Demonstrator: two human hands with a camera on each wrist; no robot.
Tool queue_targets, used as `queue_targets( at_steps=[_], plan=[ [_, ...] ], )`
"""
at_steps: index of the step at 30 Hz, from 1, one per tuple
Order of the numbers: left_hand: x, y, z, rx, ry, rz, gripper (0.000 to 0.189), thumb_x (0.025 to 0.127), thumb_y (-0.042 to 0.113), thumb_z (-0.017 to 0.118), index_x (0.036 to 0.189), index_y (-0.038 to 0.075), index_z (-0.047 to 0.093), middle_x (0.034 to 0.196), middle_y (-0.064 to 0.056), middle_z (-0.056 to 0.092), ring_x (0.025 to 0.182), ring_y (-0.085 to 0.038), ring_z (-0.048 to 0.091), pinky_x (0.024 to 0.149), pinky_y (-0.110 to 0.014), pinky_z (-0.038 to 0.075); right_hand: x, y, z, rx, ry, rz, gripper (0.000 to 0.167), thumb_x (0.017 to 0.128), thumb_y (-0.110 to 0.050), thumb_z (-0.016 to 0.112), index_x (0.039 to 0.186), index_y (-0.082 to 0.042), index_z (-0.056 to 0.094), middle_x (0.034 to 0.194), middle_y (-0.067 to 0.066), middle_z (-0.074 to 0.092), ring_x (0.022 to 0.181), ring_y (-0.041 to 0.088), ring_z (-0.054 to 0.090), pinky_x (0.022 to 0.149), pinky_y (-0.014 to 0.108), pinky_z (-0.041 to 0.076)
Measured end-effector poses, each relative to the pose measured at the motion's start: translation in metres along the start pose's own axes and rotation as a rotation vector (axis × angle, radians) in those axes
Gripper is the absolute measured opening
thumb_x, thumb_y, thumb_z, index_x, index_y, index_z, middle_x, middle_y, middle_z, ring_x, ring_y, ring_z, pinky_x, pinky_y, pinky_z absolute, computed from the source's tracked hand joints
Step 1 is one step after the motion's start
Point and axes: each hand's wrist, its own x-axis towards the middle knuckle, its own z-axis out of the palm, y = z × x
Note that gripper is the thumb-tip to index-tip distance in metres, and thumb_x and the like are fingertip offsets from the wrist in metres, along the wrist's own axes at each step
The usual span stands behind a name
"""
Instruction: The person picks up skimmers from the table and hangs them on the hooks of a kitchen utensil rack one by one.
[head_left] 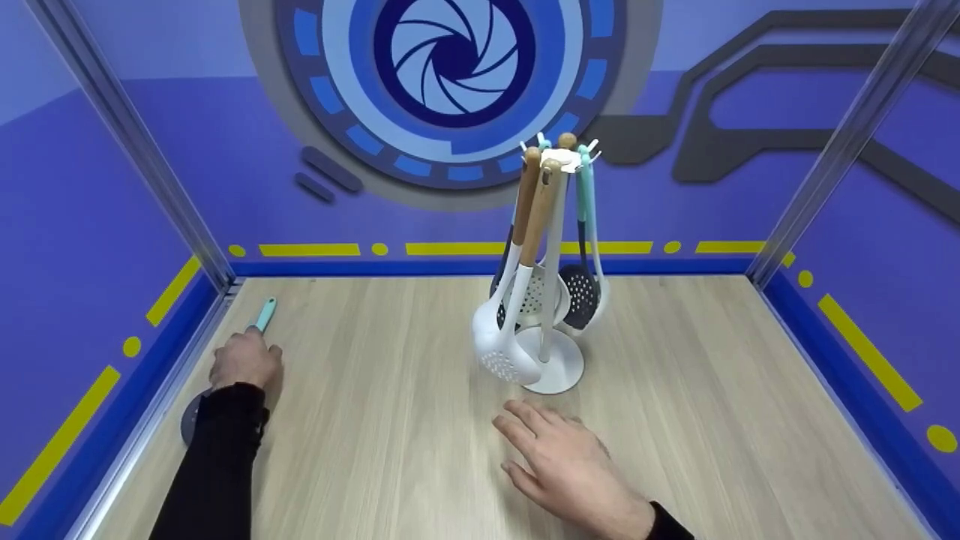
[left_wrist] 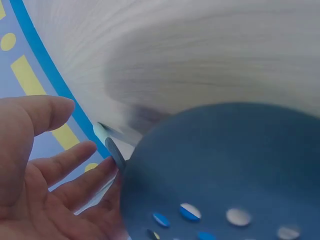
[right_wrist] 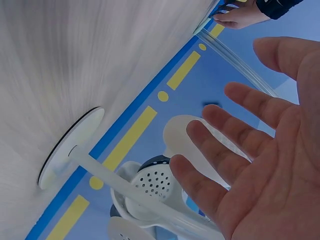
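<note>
At the table's left side, my left hand (head_left: 246,358) is over a skimmer with a mint handle (head_left: 265,313) and a dark, round-holed head (left_wrist: 215,165). The sleeve hides part of that head in the head view. The left wrist view has the thumb spread away from loosely bent fingers beside the skimmer's neck; whether they touch it I cannot tell. My right hand (head_left: 566,469), fingers extended and holding nothing, is in front of a white utensil stand (head_left: 559,375). From the stand hang several utensils, including a white skimmer (head_left: 517,364) with a wooden handle and a dark skimmer (head_left: 580,296).
Low blue-purple walls with yellow marks bound the wooden table (head_left: 375,420) at the back and sides. Metal posts rise at the back corners, the right one (head_left: 825,165) leaning outward in view. A metal rail (head_left: 142,435) follows the left edge.
</note>
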Motion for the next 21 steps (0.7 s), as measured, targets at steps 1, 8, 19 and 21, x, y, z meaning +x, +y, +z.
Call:
queue_targets(
  at_steps=[1, 8, 19, 21],
  plan=[
    [-0.001, 0.001, -0.001, 0.000, 0.006, -0.001, 0.039, 0.091, 0.027, 0.050, 0.107, -0.008, 0.050, 0.094, -0.032, 0.057, 0.076, -0.050, 0.058, 0.045, -0.046, 0.041, 0.000, 0.000, 0.000, 0.001, 0.002, -0.001, 0.056, 0.083, -0.049, 0.060, 0.132, -0.024, 0.050, 0.137, 0.000, 0.050, 0.119, 0.021, 0.053, 0.083, 0.045, 0.049],
    [-0.004, 0.007, -0.005, -0.002, 0.010, -0.019, 0.039, 0.091, 0.025, 0.051, 0.109, -0.009, 0.050, 0.090, -0.030, 0.057, 0.073, -0.047, 0.058, 0.047, -0.046, 0.041, 0.001, 0.000, -0.001, -0.003, 0.007, -0.007, 0.055, 0.084, -0.049, 0.060, 0.131, -0.023, 0.050, 0.135, 0.000, 0.051, 0.118, 0.021, 0.053, 0.085, 0.043, 0.049],
    [-0.009, 0.012, -0.012, 0.018, -0.024, 0.026, 0.029, 0.090, 0.021, 0.050, 0.096, -0.008, 0.053, 0.078, -0.023, 0.055, 0.061, -0.037, 0.057, 0.044, -0.042, 0.039, 0.001, 0.000, -0.001, 0.008, 0.009, -0.005, 0.056, 0.083, -0.048, 0.061, 0.131, -0.023, 0.050, 0.135, 0.001, 0.051, 0.117, 0.022, 0.054, 0.086, 0.043, 0.049],
    [-0.009, 0.012, -0.012, 0.023, -0.036, 0.029, 0.028, 0.089, 0.020, 0.051, 0.095, -0.007, 0.053, 0.079, -0.023, 0.056, 0.062, -0.036, 0.057, 0.044, -0.042, 0.039, 0.001, 0.000, -0.001, 0.008, 0.008, -0.005, 0.056, 0.083, -0.048, 0.062, 0.131, -0.023, 0.050, 0.135, 0.001, 0.051, 0.117, 0.022, 0.054, 0.087, 0.043, 0.048]
  ],
)
